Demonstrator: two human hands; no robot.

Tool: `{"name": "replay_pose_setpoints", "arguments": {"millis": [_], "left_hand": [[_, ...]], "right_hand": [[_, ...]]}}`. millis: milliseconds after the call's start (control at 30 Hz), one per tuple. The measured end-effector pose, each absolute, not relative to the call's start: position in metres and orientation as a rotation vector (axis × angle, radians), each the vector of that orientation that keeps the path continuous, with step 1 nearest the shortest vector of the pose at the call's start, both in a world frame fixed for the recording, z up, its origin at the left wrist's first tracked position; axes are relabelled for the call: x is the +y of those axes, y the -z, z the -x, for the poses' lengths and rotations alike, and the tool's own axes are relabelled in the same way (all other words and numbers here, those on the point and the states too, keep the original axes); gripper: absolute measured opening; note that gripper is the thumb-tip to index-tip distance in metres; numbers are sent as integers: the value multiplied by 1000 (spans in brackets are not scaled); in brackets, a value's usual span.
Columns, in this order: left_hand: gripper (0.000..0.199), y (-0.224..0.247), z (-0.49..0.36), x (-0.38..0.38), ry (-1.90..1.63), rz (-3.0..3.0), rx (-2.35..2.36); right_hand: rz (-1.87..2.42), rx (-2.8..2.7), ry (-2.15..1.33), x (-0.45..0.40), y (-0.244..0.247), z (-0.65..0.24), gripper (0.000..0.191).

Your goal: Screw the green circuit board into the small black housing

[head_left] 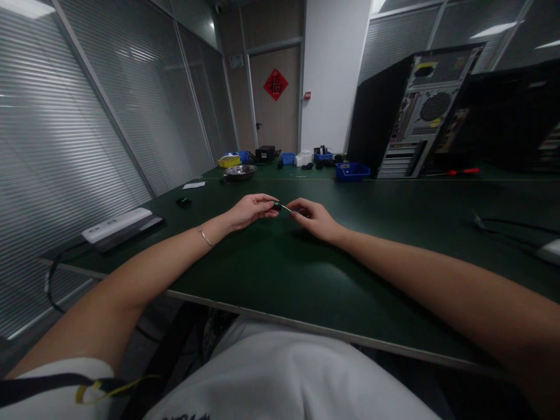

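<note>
1. While the left hand point(254, 211), nearly closed, is pinching a small dark part point(277, 205) – presumably to steady it – that part is sitting over the table point(280, 280), between both hands.
2. The right hand point(315, 219) is curling, almost closed, around a thin metal rod point(286, 208), probably for fine control; its tip is pointing at the part – whether touching, I cannot tell.
3. The blue bin point(352, 171) is standing well apart, perhaps leaving elbow room.

Green-topped counter point(262, 280). Along its L edge: glass partition w/ metal frames point(188, 76) & lowered venetian blinds point(144, 111). Past far edge: wood door point(286, 125) w/ red diamond 福 sign point(275, 84), then white wall point(330, 76) w/ small red wall box point(307, 95). Beyond far R corner: more glazing point(396, 41), bright light strips point(496, 29) up top. Rm dim.
</note>
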State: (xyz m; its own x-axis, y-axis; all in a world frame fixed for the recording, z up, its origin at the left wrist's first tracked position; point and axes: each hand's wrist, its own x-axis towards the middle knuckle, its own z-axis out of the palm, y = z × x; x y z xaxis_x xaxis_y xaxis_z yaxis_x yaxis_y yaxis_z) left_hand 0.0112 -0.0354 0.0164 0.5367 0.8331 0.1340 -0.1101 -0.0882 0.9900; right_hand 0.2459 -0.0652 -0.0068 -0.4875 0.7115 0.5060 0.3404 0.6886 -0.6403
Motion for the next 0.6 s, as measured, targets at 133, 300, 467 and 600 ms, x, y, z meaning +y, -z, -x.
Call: {"name": "replay_pose_setpoints", "arguments": {"millis": [133, 300, 467, 600], "left_hand": [[14, -16, -13, -36, -906, -1459, 652], [12, -15, -14, -37, -891, -1436, 649], [14, -17, -12, -39, -853, -1384, 637], [14, -16, -12, -39, -838, -1345, 624]], "right_hand": [[786, -2112, -597, -67, 5, -246, 23], [748, -2122, -624, -70, 2, -245, 22], [724, -2114, -674, -73, -1, -246, 22], [716, -2103, -713, -74, -1, -246, 23]]}}
